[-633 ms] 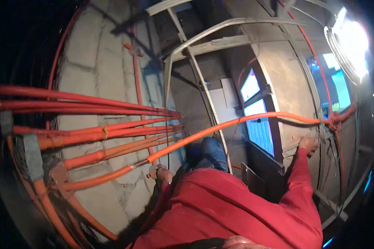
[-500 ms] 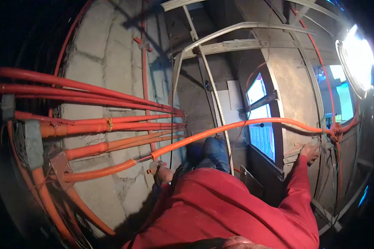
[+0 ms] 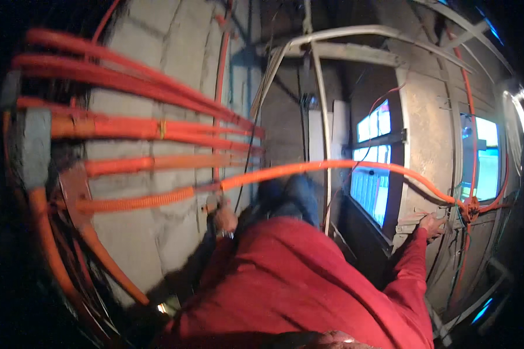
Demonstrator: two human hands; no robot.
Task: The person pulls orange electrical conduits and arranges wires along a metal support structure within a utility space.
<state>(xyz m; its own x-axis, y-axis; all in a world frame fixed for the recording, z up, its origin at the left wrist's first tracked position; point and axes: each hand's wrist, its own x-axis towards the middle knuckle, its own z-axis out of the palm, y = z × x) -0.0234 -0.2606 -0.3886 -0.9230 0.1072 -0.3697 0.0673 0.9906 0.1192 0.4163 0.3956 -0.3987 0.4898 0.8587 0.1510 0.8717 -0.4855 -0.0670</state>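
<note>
Low at centre-left, my left hand [image 3: 225,221] is closed around a small object with an orange-brown end; its kind is blurred. Just above it, an orange conduit [image 3: 297,170] arches across to the right. A corrugated orange conduit [image 3: 134,202] lies to its left, with a short gap between the two where darker wires [image 3: 207,187] show. Far to the right, my right hand [image 3: 431,226] rests with fingers stretched out on the pale ledge [image 3: 406,225] by the wall panel. Close to its fingers, an orange junction box [image 3: 470,206] takes the conduit's right end.
Several red and orange pipes [image 3: 157,128] run along the block wall [image 3: 140,75] from grey fittings [image 3: 36,145]. A pale metal frame [image 3: 355,30] spans overhead, with an upright bar [image 3: 326,122] before me. A window [image 3: 374,157] and a bright lamp [image 3: 521,110] are at right.
My view has shifted, so the pipes at left stand higher and the lamp is farther right. Both hands keep to about the same places, the left on its object, the right on the ledge.
</note>
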